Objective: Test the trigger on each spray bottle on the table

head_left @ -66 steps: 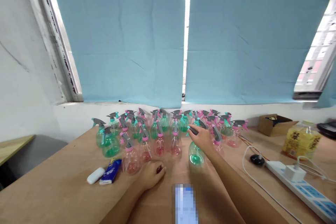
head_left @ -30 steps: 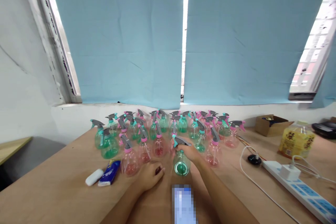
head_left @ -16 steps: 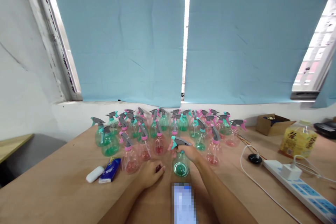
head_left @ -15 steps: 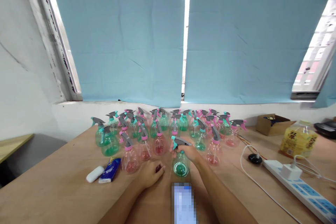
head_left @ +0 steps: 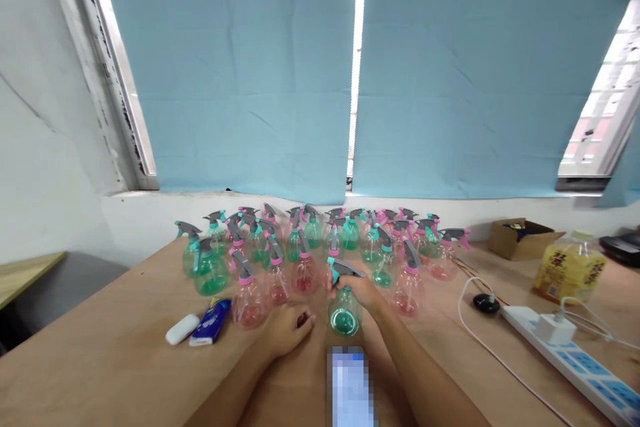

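My right hand [head_left: 363,292] is closed around the neck of a green spray bottle [head_left: 343,315] with a grey trigger head, which stands on the wooden table [head_left: 110,367] in front of me. My left hand [head_left: 286,331] rests on the table just left of that bottle, fingers curled, with nothing visibly in it. Behind both hands stand several more green and pink spray bottles [head_left: 305,250] in a crowd near the wall.
A white oblong object [head_left: 182,329] and a blue packet [head_left: 211,322] lie to the left. On the right are a white power strip [head_left: 570,353] with cables, a black round object [head_left: 487,303], a yellow bottle [head_left: 567,273] and a cardboard box [head_left: 525,237].
My right hand took a green bottle from the right side of the group and brought it nearer to me, to the middle. My left hand stayed put.
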The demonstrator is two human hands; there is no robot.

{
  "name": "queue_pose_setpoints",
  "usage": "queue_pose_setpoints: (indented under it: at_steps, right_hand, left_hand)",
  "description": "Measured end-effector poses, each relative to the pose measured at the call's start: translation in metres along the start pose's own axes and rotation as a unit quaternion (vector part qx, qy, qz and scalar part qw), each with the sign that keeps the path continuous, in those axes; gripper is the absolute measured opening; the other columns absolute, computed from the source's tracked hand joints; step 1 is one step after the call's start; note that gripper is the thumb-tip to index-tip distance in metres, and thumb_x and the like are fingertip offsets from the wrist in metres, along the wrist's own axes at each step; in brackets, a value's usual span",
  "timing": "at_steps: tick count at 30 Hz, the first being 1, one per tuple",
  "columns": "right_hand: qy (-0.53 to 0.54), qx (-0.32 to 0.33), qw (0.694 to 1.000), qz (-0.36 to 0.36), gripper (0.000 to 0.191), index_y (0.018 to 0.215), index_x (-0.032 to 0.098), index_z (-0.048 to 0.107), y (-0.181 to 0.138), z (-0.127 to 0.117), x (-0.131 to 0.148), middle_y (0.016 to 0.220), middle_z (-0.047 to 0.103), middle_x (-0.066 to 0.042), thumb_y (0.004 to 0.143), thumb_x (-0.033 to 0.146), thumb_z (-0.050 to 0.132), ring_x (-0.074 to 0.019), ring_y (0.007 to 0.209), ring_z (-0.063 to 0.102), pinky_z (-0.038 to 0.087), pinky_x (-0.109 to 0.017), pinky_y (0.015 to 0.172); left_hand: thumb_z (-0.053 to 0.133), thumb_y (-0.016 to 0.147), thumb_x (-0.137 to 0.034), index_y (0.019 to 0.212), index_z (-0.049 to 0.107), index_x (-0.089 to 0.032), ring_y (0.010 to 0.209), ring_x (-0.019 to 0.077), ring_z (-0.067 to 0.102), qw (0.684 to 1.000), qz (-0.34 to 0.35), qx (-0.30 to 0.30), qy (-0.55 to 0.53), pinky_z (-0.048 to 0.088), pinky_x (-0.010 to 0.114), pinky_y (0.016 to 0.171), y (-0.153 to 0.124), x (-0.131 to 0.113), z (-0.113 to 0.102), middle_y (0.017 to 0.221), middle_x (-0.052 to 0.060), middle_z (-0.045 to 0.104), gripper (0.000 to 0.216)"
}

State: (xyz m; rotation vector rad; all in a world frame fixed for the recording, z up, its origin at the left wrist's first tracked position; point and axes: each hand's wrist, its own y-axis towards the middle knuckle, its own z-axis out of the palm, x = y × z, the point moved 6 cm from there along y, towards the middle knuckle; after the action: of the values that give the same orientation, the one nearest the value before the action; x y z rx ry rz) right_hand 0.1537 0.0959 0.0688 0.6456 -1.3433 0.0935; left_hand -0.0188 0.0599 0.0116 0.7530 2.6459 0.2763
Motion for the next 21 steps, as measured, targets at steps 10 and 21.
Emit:
queue_pose_setpoints:
  at_steps: [10, 21]
  right_hand:
    - [-0.001, 0.032, 0.999, -0.018, 0.029, 0.077, 0.021, 0.074, -0.0009, 0.0039, 0.0080, 0.073, 0.069, -0.002, 0.059, 0.019, 0.050, -0.0156, 0.057, 0.058, 0.049, -0.029, 0.058]
    - [-0.010, 0.002, 1.000, -0.003, 0.031, 0.082, 0.020, 0.074, -0.0004, 0.0016, 0.0043, 0.071, 0.069, -0.002, 0.060, 0.022, 0.053, -0.0170, 0.055, 0.060, 0.050, -0.029, 0.057]
  left_hand:
    - [0.046, 0.094, -0.043, 0.074, 0.061, -0.020, 0.071, 0.0170, 0.059, 1.000, -0.014, 0.004, 0.004, 0.034, 0.027, 0.063, 0.0002, 0.0011, 0.0007, 0.076, 0.003, 0.067, 0.033]
    - [0.045, 0.095, -0.042, 0.076, 0.061, -0.020, 0.073, 0.0171, 0.059, 1.000, -0.013, 0.004, -0.005, 0.035, 0.027, 0.064, -0.0008, -0.0022, -0.0023, 0.078, 0.003, 0.068, 0.033]
